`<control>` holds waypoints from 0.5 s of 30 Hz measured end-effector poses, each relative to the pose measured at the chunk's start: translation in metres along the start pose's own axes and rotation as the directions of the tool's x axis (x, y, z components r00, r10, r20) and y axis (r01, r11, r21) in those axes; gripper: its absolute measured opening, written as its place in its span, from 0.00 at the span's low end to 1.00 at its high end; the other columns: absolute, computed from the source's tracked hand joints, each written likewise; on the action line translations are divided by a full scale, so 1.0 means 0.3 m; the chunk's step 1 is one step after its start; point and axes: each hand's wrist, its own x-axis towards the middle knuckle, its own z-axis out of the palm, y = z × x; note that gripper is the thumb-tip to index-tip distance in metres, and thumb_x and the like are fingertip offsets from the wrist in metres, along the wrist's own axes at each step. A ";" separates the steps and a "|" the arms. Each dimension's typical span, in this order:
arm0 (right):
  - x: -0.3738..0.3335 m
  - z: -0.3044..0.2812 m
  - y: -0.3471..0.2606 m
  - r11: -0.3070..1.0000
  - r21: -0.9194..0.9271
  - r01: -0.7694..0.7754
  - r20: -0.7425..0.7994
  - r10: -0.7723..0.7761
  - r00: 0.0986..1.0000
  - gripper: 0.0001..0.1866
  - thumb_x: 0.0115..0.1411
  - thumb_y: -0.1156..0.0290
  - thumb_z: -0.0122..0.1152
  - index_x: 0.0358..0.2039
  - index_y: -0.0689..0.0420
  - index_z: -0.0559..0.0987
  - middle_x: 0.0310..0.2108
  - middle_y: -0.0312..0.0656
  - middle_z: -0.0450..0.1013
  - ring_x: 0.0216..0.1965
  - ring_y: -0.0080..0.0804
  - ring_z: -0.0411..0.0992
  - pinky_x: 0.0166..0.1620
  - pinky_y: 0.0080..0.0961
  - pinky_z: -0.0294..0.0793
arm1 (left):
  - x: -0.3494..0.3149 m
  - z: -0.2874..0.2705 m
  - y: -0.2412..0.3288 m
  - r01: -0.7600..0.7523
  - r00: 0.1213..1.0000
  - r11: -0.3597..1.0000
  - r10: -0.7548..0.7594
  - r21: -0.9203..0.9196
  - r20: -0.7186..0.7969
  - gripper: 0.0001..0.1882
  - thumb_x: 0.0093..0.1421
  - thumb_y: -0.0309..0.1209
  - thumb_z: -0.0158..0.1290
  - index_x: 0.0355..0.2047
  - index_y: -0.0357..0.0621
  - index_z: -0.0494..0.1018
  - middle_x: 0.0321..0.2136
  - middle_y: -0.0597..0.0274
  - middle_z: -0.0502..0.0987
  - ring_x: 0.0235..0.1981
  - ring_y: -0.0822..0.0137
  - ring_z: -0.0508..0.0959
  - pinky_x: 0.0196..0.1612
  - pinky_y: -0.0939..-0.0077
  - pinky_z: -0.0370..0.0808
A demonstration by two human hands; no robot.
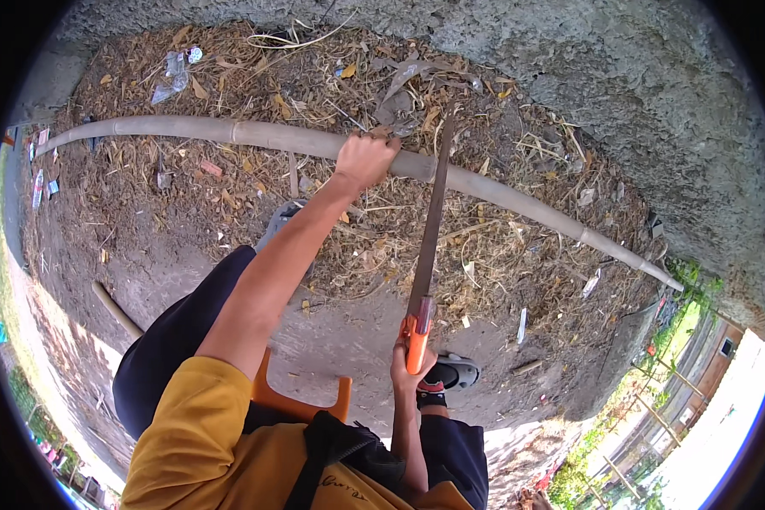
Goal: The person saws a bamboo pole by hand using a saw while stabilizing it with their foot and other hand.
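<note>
A long bamboo pole [297, 140] runs from the far left to the right across the ground. My left hand [365, 159] is closed around it near its middle. In my right hand [408, 365] is a hand saw [431, 221] with an orange handle, the fingers wrapped round the grip. The saw's blade points away from me and crosses over the pole a short way right of my left hand. Whether its teeth touch the bamboo I cannot tell.
A rough concrete wall [603, 68] rises along the far side. Beneath me is part of an orange stool [289, 399]. A crumpled plastic bottle [174, 78] lies at the far left among dry leaves and straw. A shorter pole piece [117, 310] rests near my left leg.
</note>
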 end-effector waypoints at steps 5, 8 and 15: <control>-0.037 -0.031 -0.044 0.995 -0.019 0.097 -0.099 -0.098 0.990 0.02 0.50 0.80 0.61 0.23 0.62 0.77 0.14 0.37 0.68 0.19 0.14 0.65 0.25 0.21 0.67 | -0.022 -0.013 -0.015 0.026 0.999 0.999 -0.027 -0.028 -0.018 0.17 0.50 0.26 0.59 0.43 0.47 0.76 0.35 0.54 0.83 0.36 0.55 0.86 0.44 0.54 0.80; 0.184 0.059 -0.104 0.989 0.017 0.147 -0.110 -0.144 0.983 0.02 0.50 0.79 0.61 0.22 0.61 0.77 0.14 0.36 0.68 0.19 0.14 0.66 0.26 0.22 0.68 | -0.022 0.048 0.001 0.008 0.998 1.000 -0.007 0.017 -0.059 0.20 0.49 0.27 0.62 0.45 0.47 0.76 0.36 0.56 0.83 0.37 0.56 0.86 0.45 0.55 0.80; 0.028 0.003 -0.054 0.996 -0.020 0.092 0.007 -0.092 0.996 0.10 0.54 0.81 0.61 0.37 0.65 0.82 0.27 0.34 0.76 0.28 0.18 0.72 0.34 0.20 0.74 | -0.002 0.003 -0.010 -0.018 0.999 1.000 0.019 0.019 -0.051 0.19 0.50 0.28 0.62 0.44 0.45 0.76 0.32 0.55 0.84 0.33 0.55 0.86 0.42 0.57 0.81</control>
